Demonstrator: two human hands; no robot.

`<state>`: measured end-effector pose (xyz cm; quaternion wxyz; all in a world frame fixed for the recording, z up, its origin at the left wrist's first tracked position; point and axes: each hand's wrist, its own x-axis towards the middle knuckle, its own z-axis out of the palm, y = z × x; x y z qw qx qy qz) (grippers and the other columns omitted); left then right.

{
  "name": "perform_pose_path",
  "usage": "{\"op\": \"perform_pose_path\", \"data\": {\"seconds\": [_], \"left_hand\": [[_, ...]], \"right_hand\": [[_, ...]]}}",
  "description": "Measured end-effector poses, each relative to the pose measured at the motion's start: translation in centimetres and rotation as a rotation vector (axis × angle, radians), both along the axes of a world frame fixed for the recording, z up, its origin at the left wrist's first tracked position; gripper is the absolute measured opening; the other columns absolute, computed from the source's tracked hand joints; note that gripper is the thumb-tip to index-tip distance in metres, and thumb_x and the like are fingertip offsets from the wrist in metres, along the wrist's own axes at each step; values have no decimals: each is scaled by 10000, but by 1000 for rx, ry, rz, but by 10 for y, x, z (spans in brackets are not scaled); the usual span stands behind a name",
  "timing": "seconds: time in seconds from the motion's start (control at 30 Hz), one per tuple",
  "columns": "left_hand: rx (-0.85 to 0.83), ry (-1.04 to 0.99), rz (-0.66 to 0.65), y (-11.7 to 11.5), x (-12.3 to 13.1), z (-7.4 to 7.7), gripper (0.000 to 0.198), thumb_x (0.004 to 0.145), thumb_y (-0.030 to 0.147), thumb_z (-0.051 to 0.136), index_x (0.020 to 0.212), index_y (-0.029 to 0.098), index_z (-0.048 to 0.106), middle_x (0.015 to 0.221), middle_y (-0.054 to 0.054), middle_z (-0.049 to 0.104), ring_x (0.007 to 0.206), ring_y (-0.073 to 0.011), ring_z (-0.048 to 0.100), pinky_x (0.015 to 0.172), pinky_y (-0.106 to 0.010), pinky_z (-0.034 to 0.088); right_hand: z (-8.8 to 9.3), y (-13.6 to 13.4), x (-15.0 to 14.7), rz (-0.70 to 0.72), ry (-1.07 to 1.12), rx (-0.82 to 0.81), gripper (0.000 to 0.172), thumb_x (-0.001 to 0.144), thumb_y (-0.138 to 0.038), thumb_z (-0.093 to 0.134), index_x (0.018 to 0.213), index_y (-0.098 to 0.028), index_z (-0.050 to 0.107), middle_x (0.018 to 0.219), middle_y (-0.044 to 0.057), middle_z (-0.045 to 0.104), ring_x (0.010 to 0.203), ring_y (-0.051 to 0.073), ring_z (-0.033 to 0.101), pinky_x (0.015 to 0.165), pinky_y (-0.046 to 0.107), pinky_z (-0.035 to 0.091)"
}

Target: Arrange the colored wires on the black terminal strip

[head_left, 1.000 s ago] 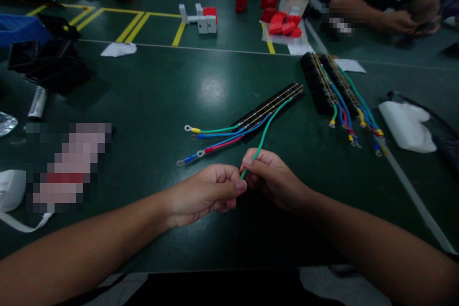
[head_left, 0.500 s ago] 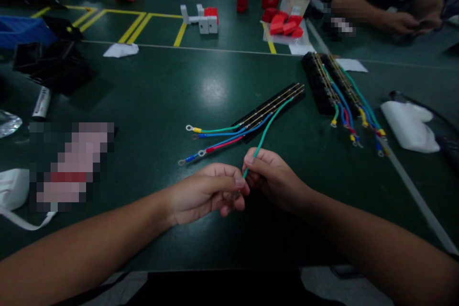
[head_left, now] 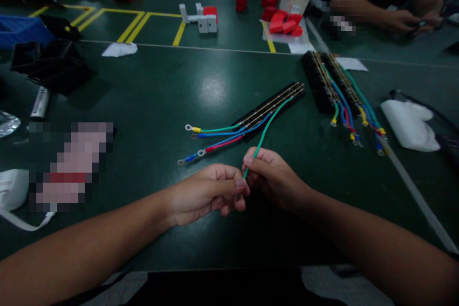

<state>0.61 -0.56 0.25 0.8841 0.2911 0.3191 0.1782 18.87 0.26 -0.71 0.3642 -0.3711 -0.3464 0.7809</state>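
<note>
A green wire (head_left: 268, 125) runs from a black terminal strip (head_left: 271, 106) down to my two hands near the table's front. My right hand (head_left: 270, 177) pinches the wire just above its free end. My left hand (head_left: 211, 191) is closed on that free end, thumb and fingertips touching the right hand. What sits at the wire's tip is hidden by my fingers. Three other wires, green, blue and red (head_left: 218, 137), lie on the table from the same strip, with ring terminals at their ends.
Two more black strips with coloured wires (head_left: 340, 91) lie at the right, beside a white cloth (head_left: 409, 124). Red blocks (head_left: 285, 24) and a white and red part (head_left: 201, 16) stand at the back. Black trays (head_left: 50, 64) sit left. Another person's hands (head_left: 405, 21) work at far right.
Between the earliest frame and now my left fingers have shifted slightly on the wire's end. The wire and strip lie as before.
</note>
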Motion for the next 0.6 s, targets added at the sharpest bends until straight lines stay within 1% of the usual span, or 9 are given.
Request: {"op": "perform_pose_path", "data": {"seconds": [0.07, 0.17, 0.23, 0.3, 0.37, 0.47, 0.53, 0.6], "left_hand": [[-4, -7, 28, -1, 0, -1, 277, 797, 342, 763, 831, 118, 603, 667, 5, 601, 550, -42, 527, 480, -121, 358], [13, -23, 51, -3, -1, -3, 270, 811, 335, 757, 838, 121, 596, 631, 38, 553, 520, -18, 471, 504, -120, 351], [27, -25, 51, -3, -1, -4, 265, 821, 336, 748, 842, 120, 595, 629, 39, 550, 511, -13, 455, 502, -120, 343], [20, -17, 43, -2, -1, -3, 278, 805, 342, 763, 836, 121, 596, 647, 28, 567, 530, -23, 486, 499, -120, 348], [10, -7, 25, -1, 0, -2, 282, 800, 349, 763, 833, 121, 601, 674, 3, 604, 546, -38, 521, 491, -123, 358], [11, 3, -4, 0, 0, -1, 274, 827, 364, 730, 845, 118, 612, 705, -37, 650, 544, -52, 534, 472, -134, 361], [13, 5, 8, -1, 1, -2, 275, 823, 360, 736, 837, 119, 606, 691, -22, 633, 549, -48, 528, 477, -131, 356], [27, 2, 39, -2, 1, -3, 277, 817, 350, 747, 820, 121, 591, 648, 15, 586, 539, -31, 497, 496, -124, 353]], "right_hand": [[1, -1, 0, -6, -6, -1, 264, 848, -336, 701, 707, -176, 545, 568, -56, 514, 503, 73, 474, 509, 209, 338], [3, -1, -1, -15, -22, 9, 275, 844, -341, 706, 700, -173, 542, 565, -57, 508, 505, 66, 453, 520, 203, 342], [3, -1, -1, -15, -29, 14, 279, 843, -347, 704, 697, -173, 543, 566, -55, 511, 511, 67, 458, 527, 204, 349], [3, -1, -1, -16, -32, 14, 276, 842, -345, 703, 695, -173, 544, 568, -54, 513, 513, 70, 467, 528, 207, 356], [2, -1, -1, -14, -28, 14, 269, 839, -342, 703, 698, -174, 548, 566, -55, 512, 508, 72, 479, 519, 209, 358], [2, -1, -1, -8, -22, 11, 261, 836, -348, 705, 710, -175, 555, 563, -56, 513, 502, 76, 487, 503, 210, 353], [3, -1, -1, -15, -29, 11, 263, 834, -350, 708, 710, -176, 554, 560, -58, 509, 498, 75, 475, 504, 211, 355], [3, -1, -1, -22, -39, 15, 275, 835, -350, 709, 699, -176, 545, 560, -58, 505, 499, 73, 461, 514, 213, 360]]}}
